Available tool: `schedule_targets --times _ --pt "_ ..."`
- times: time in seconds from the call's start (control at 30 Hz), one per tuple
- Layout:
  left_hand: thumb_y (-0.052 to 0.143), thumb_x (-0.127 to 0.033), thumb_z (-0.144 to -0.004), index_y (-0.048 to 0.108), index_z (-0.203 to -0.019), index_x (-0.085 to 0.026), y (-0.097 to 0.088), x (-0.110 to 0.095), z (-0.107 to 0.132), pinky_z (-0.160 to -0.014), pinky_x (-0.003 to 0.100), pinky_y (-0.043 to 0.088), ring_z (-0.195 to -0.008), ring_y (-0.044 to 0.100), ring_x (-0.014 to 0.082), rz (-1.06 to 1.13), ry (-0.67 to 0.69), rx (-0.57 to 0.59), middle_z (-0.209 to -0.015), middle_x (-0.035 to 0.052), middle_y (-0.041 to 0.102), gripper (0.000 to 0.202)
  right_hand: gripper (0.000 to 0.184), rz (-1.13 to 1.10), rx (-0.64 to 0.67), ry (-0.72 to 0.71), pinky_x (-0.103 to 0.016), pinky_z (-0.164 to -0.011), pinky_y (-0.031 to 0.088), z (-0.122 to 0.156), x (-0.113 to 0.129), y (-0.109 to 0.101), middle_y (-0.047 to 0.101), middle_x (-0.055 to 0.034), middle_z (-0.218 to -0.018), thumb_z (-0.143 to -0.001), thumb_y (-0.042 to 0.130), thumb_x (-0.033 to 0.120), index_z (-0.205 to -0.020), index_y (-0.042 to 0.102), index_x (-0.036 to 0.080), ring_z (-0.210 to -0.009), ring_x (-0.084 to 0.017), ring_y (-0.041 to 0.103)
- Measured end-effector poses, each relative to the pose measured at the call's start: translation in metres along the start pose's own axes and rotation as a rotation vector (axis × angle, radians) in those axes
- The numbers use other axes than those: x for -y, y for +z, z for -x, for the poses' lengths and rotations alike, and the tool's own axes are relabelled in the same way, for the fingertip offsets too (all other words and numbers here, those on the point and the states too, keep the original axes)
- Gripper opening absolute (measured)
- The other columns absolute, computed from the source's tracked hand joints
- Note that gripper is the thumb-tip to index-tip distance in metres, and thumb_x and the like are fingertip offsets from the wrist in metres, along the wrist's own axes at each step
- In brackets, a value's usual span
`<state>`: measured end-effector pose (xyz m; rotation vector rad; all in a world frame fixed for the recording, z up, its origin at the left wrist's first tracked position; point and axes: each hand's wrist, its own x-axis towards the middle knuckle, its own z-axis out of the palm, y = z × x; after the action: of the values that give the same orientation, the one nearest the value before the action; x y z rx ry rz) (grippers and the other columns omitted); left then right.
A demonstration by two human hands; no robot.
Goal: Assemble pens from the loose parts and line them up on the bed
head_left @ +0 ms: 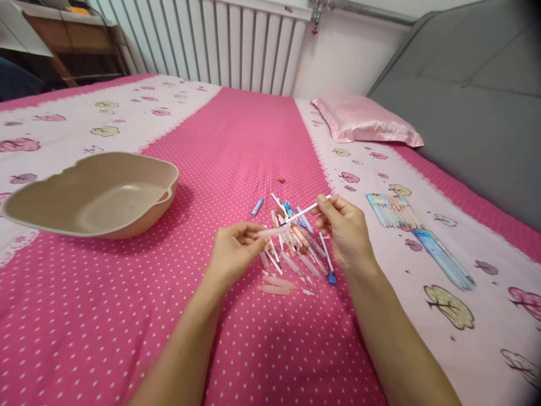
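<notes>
My left hand point(235, 248) is closed in a pinch on a clear pen barrel point(274, 230) that points right. My right hand point(344, 228) pinches a thin white refill point(305, 211), its tip aimed at the barrel's open end. Both hands hover just above a loose pile of pen parts point(293, 254) on the pink dotted bedspread point(236, 146): clear barrels, refills, and caps. A blue cap point(257, 207) lies apart to the upper left of the pile, and another blue piece point(332, 278) lies below my right wrist.
A wide beige bowl point(42, 208) stands to the left on the bed. Rows of assembled blue pens point(416, 237) lie to the right. A pink pillow point(363, 121) rests by the grey headboard point(465, 101). A white radiator point(211, 39) lines the far wall.
</notes>
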<state>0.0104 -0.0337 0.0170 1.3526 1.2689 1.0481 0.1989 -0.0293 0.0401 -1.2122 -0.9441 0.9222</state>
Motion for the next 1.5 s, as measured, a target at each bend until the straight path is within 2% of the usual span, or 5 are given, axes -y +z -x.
schedule_targets --times 0.3,0.5,0.7,1.23,1.5 --pt "0.071 -0.029 -0.064 0.066 -0.075 -0.013 0.000 -0.003 0.003 -0.064 0.028 0.053 -0.067 0.067 0.0173 0.098 0.042 -0.040 -0.074 0.0068 0.072 0.020 0.029 -0.001 0.030 0.024 -0.016 -0.037 0.031 0.002 -0.002 0.005 0.061 0.0010 -0.063 -0.069 0.073 0.041 -0.068 0.057 0.016 -0.043 -0.004 0.045" --pt "0.064 -0.022 -0.068 0.064 -0.074 -0.015 0.002 -0.003 0.006 -0.062 0.027 0.053 -0.067 0.066 0.0170 -0.196 0.221 -0.070 -0.071 0.0039 0.070 0.009 0.027 -0.073 -0.002 -0.083 -0.016 -0.041 0.034 0.007 0.009 0.002 0.060 0.0023 -0.064 -0.072 0.071 0.040 -0.070 0.056 0.018 -0.046 -0.004 0.045" --pt "0.061 -0.024 -0.075 0.070 -0.081 -0.017 0.003 0.001 0.007 -0.071 0.029 0.053 -0.069 0.066 0.0152 -0.413 0.379 -0.093 -0.076 0.0017 0.071 0.013 0.025 -0.042 0.019 -0.109 -0.018 -0.042 0.034 0.011 0.012 0.004 0.060 0.0016 -0.064 -0.076 0.069 0.040 -0.072 0.055 0.019 -0.046 -0.005 0.046" --pt "0.062 -0.020 -0.072 0.073 -0.084 -0.017 0.002 0.006 0.004 -0.066 0.028 0.052 -0.073 0.067 0.0176 -0.482 0.454 -0.148 -0.081 0.0031 0.074 0.016 0.022 0.051 0.001 -0.233 -0.017 -0.043 0.037 0.008 0.006 0.003 0.060 0.0022 -0.063 -0.077 0.069 0.036 -0.072 0.058 0.017 -0.046 -0.005 0.047" --pt "0.063 -0.025 -0.075 0.074 -0.086 -0.016 0.002 0.008 0.006 -0.066 0.028 0.053 -0.072 0.068 0.0179 -0.439 0.417 -0.145 -0.082 0.0045 0.075 0.018 0.022 0.049 0.071 -0.134 -0.017 -0.042 0.037 0.010 0.003 0.007 0.060 0.0017 -0.065 -0.075 0.070 0.036 -0.074 0.061 0.016 -0.046 -0.005 0.048"
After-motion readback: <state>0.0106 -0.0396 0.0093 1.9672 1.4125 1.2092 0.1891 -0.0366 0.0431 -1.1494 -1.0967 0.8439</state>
